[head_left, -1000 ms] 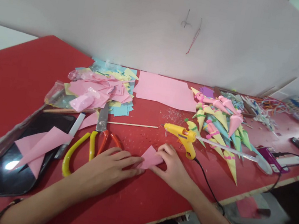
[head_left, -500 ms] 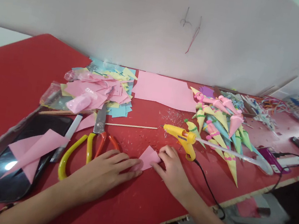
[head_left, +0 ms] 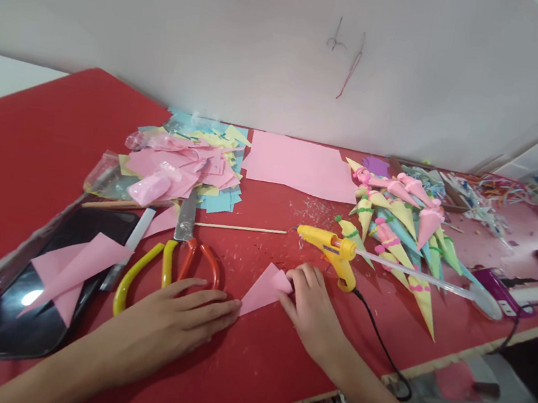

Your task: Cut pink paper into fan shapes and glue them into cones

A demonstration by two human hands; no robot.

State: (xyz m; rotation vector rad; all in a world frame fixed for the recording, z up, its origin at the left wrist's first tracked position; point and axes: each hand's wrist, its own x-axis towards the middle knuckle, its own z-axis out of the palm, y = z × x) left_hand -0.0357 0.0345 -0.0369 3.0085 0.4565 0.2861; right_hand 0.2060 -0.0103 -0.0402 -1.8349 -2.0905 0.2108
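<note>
A small pink paper piece [head_left: 259, 292] lies on the red table between my hands. My right hand [head_left: 313, 312] pinches its right corner, where the edge curls over. My left hand [head_left: 176, 315] rests flat with fingers stretched out, its fingertips at the paper's lower left end. Just beyond the left hand are scissors [head_left: 187, 219] with yellow and red handles; whether these are one or two tools I cannot tell. A yellow glue gun [head_left: 330, 246] with a clear glue stick lies beyond my right hand. A thin wooden stick [head_left: 244, 229] lies between the scissors and the glue gun.
Decorated paper cones [head_left: 401, 214] are heaped at right. Cut paper pieces [head_left: 173, 167] pile up at back left, beside a large pink sheet [head_left: 299, 165]. A black phone-like slab [head_left: 10, 338] with pink paper on it lies left. The glue gun's cord [head_left: 383, 350] runs over the front edge.
My left hand has drawn back to the left, uncovering more of the pink paper. The right hand keeps its pinch, with the corner now curled. The view has shifted slightly.
</note>
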